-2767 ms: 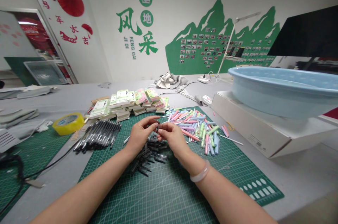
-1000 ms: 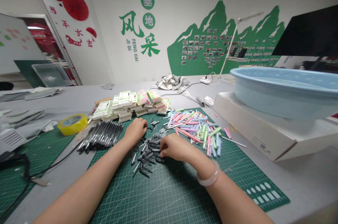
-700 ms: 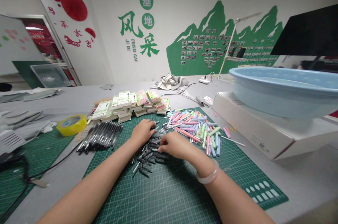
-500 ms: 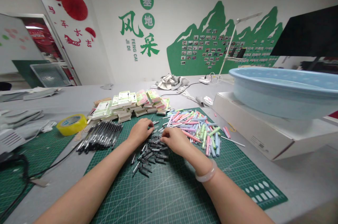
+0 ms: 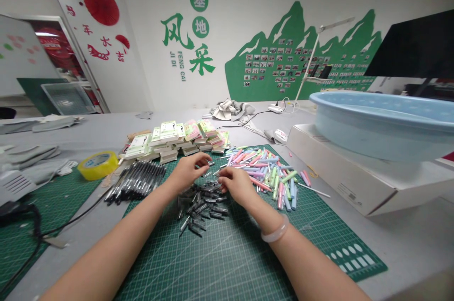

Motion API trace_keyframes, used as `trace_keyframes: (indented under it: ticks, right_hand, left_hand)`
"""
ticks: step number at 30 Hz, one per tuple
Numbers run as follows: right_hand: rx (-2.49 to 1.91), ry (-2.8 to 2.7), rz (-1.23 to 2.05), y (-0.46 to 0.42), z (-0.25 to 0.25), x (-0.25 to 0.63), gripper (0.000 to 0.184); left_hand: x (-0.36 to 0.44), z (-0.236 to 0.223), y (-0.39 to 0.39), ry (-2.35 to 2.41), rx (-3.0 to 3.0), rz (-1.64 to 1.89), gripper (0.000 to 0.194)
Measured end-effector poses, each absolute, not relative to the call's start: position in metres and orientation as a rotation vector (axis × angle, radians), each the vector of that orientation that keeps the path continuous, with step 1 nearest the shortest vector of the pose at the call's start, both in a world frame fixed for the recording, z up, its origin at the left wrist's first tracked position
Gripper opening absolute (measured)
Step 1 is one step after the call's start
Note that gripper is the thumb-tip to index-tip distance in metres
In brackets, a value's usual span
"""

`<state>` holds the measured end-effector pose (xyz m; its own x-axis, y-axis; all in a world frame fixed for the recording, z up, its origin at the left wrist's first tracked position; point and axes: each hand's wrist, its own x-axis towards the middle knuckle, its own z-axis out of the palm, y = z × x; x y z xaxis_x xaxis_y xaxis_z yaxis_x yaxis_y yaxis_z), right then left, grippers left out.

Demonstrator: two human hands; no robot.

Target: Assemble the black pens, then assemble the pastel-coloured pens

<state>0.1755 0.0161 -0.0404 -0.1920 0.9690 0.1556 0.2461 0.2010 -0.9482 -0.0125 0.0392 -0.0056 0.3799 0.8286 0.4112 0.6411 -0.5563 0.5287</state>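
My left hand (image 5: 191,169) hovers over the far edge of a heap of black and clear pen parts (image 5: 202,208), its fingers curved and apart, close to some small silvery pieces (image 5: 207,174). Across from it, my right hand (image 5: 237,186), with a pale bangle on the wrist, has thumb and fingers drawn together at the heap's right side. Whatever those fingertips hold is too small or hidden to make out. Left of the heap lies a row of black clear-barrelled pens (image 5: 136,180). Pastel pen barrels (image 5: 264,168) are piled to the right.
A green cutting mat (image 5: 213,263) lies under the parts. Behind the pens are stacked small boxes (image 5: 168,135); a yellow tape roll (image 5: 97,165) sits at left. On the right, a blue basin (image 5: 376,126) rests on a white box (image 5: 340,173). Grey cloth (image 5: 232,110) lies farther back.
My left hand has lifted slightly off the heap and its fingers have spread. My right hand has barely moved, staying at the heap's right side. The camera view has shifted slightly.
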Motion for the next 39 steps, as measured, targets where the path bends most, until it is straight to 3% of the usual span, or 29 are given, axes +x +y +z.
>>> trace_keyframes:
  ticks: [4,11,16,20,27,39]
  right_hand:
    - [-1.200,-1.581,1.051,0.019,-0.041,0.177,0.012]
    - [-1.221,-1.567,1.038,0.018,-0.041,0.175,0.013]
    - [-1.151,-1.386,1.281,0.017,-0.036,0.173,0.011]
    - [-0.967,-1.203,1.450,0.015,-0.033,0.172,0.016]
    - [-0.832,-1.122,1.485,0.009,-0.029,0.169,0.023]
    - [-0.729,-1.048,1.543,0.007,-0.030,0.169,0.023]
  left_hand:
    - [-0.036,-0.019,0.055,1.706,2.536,0.736,0.013]
    - [-0.030,-0.038,0.058,1.697,2.685,0.431,0.010]
    - [-0.026,-0.031,0.054,1.759,2.505,0.680,0.008]
    - [-0.020,-0.020,0.044,1.491,2.221,0.965,0.017]
    - [0.004,-0.004,0.020,1.200,1.983,1.015,0.026]
    - [0.019,-0.001,0.002,1.391,2.290,1.171,0.023]
